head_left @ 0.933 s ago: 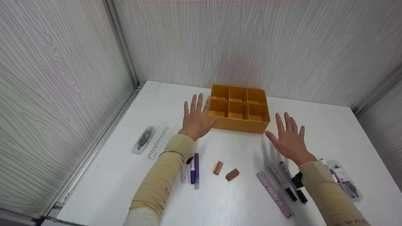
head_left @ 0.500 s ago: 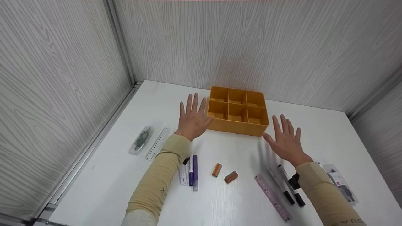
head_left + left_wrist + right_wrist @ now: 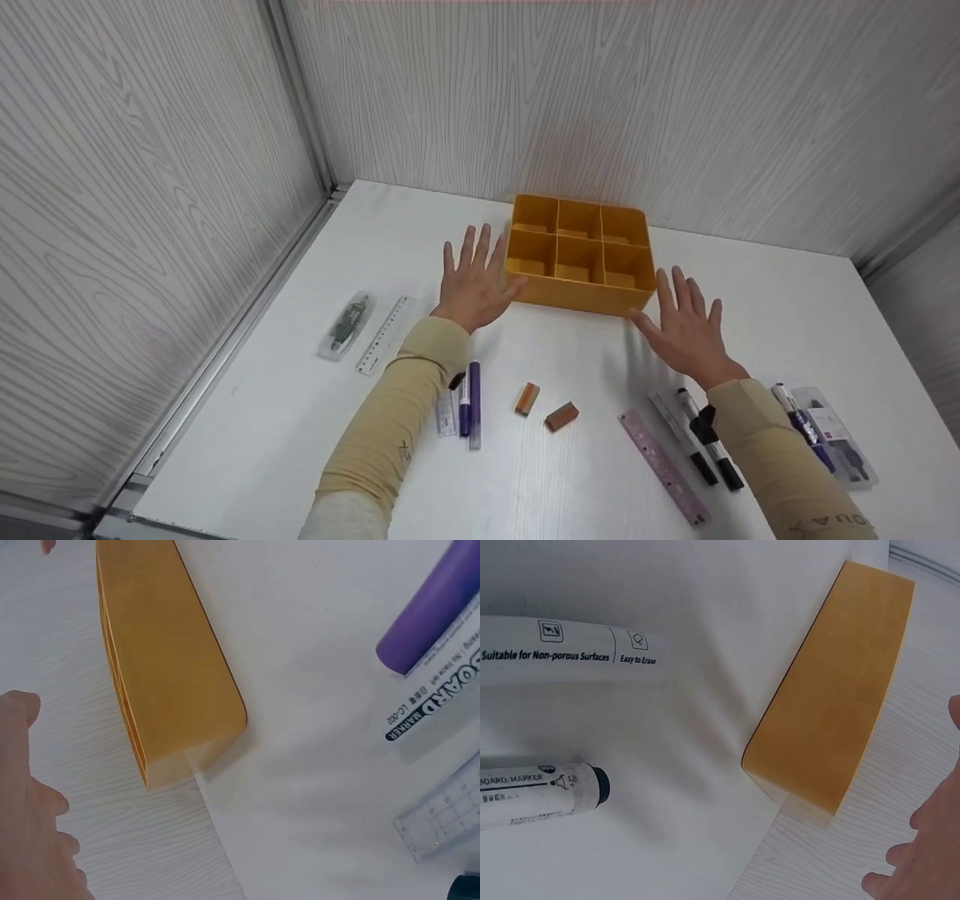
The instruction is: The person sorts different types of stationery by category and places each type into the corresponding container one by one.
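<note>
Worrying a bit about our sleeves, honestly. Our left hand [image 3: 476, 291] is spread wide, fingers straight, holding nothing, and our right hand [image 3: 691, 336] is spread the same way. Between them, near the back edge of the white counter [image 3: 247, 427], sits the orange-yellow rectangular plastic box [image 3: 577, 294]; the wrist views show a gap between it and each hand.

What could go wrong, we reckon: our tan left sleeve [image 3: 397, 420] hangs close by the long purple marker [image 3: 475, 397] and the small clear plastic ruler [image 3: 445, 416], so dropping that arm carelessly could set stuff rolling. Same deal near our tan right sleeve [image 3: 772, 465] with the slim black-capped white marker [image 3: 671, 425]. Pushing the box unevenly could also twist it or shove it into the grey wood-grain panel [image 3: 577, 97] behind.

Containers: the box has six compartments, two rows of three, and we see nothing in any. The clear plastic case on the left [image 3: 327, 351] holds a grey-green instrument [image 3: 348, 324], exact type unclear. The clear plastic case on the right [image 3: 861, 483] holds dark bits we can't identify.
</note>
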`<state>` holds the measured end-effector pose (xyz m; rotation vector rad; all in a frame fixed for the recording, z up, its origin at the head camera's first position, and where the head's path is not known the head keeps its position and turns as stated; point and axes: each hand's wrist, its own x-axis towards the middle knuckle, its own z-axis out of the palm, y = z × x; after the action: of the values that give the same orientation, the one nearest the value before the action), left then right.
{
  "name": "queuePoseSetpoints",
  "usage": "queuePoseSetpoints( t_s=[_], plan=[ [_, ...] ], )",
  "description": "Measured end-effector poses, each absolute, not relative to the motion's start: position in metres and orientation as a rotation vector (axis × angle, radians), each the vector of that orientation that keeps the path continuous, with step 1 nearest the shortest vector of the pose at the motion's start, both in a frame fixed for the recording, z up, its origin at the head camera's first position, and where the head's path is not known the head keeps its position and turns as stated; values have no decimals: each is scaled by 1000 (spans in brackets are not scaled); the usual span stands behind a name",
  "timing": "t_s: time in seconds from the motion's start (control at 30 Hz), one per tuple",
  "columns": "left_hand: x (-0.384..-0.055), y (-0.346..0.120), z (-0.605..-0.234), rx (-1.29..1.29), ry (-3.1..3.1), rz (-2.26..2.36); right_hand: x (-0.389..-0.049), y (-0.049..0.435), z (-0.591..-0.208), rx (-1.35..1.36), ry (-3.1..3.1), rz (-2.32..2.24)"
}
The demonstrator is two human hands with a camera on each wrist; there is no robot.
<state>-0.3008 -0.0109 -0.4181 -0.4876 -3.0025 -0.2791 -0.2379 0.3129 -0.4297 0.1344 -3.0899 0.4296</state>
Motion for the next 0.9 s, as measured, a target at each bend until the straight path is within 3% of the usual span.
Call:
queuePoseSetpoints(
  t_s=[0.9],
  plan=[
    [-292, -1, -453, -464, -3125, -176, -251, 286, -455, 151, -3236, 373]
  ],
)
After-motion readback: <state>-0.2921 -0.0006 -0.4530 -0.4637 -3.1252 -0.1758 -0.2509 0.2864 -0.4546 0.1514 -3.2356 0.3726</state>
